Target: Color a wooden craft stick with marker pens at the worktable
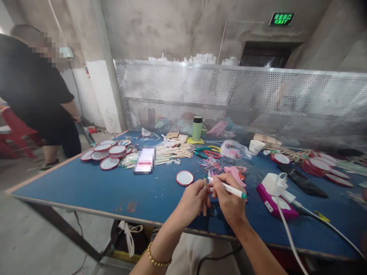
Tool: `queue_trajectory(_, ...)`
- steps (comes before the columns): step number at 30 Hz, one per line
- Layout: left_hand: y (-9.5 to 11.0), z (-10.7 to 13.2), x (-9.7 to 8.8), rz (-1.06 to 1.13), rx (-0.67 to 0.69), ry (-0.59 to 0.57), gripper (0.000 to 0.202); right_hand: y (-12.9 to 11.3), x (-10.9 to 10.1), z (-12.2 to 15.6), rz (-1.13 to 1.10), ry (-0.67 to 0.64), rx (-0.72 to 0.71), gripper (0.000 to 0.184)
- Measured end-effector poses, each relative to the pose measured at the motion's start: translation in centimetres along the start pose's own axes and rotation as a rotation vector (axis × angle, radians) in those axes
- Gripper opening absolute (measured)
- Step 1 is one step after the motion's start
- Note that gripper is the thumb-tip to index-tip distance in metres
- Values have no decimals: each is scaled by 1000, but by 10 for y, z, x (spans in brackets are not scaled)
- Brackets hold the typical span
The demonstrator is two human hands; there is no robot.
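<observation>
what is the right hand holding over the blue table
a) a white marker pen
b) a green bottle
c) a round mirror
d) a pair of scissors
a: the right hand grips a white marker pen with a teal end, its tip by the wooden stick held upright in the left hand; the green bottle stands far back on the blue table.

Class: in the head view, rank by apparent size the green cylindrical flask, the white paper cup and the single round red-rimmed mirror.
1. Green cylindrical flask
2. and 3. Round red-rimmed mirror and white paper cup: alike; the mirror lies nearer, so unranked.
</observation>
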State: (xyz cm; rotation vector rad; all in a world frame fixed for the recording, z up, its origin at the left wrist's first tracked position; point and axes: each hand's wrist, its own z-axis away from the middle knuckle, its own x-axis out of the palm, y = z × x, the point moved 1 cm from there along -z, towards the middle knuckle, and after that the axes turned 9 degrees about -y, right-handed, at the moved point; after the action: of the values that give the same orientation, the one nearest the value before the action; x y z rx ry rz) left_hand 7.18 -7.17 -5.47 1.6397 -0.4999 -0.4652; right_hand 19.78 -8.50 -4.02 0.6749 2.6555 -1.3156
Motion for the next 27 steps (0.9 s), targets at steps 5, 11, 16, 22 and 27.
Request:
queue_trajectory(5, 3, 2, 0, -31, 11, 19, 39, -4, 0, 0, -9, -16, -8, 24)
queue_trajectory(11, 4, 3, 1, -55, 12, 23, 38, -9, 1, 0, -66, -31, -11, 22)
queue_trajectory(16, 3, 4, 0, -81, 14, 27, 37, -8, 2, 1, -80, -38, 3, 21)
queue_trajectory(22, 3, 4, 0, -96, 20, 26, 35, -9, 3, -1, -96, -41, -4, 22)
queue_trajectory(27, 2, 3, 0, -108, 22, 25, 36, -11, 2, 0, -86, -55, -7, 21)
